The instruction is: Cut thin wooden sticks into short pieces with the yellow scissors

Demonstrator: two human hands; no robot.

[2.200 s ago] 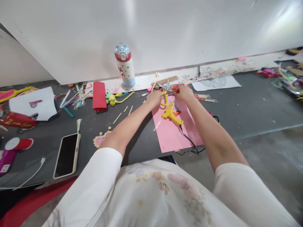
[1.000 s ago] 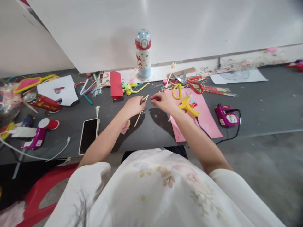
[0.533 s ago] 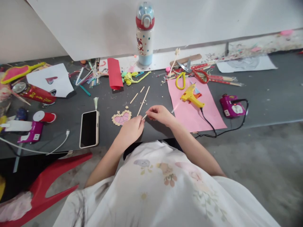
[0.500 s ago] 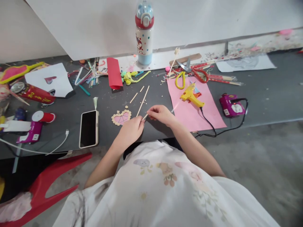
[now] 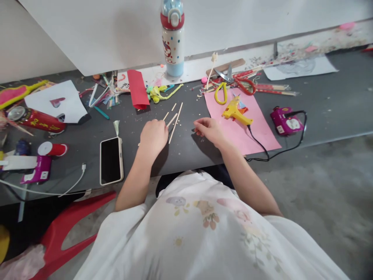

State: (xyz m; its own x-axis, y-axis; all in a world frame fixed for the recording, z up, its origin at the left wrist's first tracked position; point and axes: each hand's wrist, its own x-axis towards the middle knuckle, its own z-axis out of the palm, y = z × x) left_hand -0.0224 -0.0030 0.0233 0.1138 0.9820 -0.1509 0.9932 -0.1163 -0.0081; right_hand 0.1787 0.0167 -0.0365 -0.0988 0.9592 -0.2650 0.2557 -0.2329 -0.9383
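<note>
My left hand (image 5: 154,136) is closed round a thin wooden stick (image 5: 171,119), which points up and right from its fingers. It hides the pink heart-shaped piece almost fully. Just right of it, a longer stick (image 5: 176,123) lies slanted on the grey table (image 5: 186,153), with shorter stick pieces behind. My right hand (image 5: 208,130) hovers near the left edge of the pink sheet (image 5: 259,134), its fingertips together; whether anything small is between them cannot be made out. A yellow glue gun (image 5: 236,112) rests on the sheet.
A phone (image 5: 111,161) lies left of my left hand. Yellow-handled scissors (image 5: 220,94), a bottle (image 5: 173,42), a red paper piece (image 5: 138,89) and yellow clay (image 5: 157,94) are at the back. Right stands a purple box (image 5: 286,121) with a black cable; left, a red can (image 5: 37,119).
My hands have parted. The left moved left and up with a stick, covering the heart piece; the right moved right and up, away from the stick. The view has shifted slightly.
</note>
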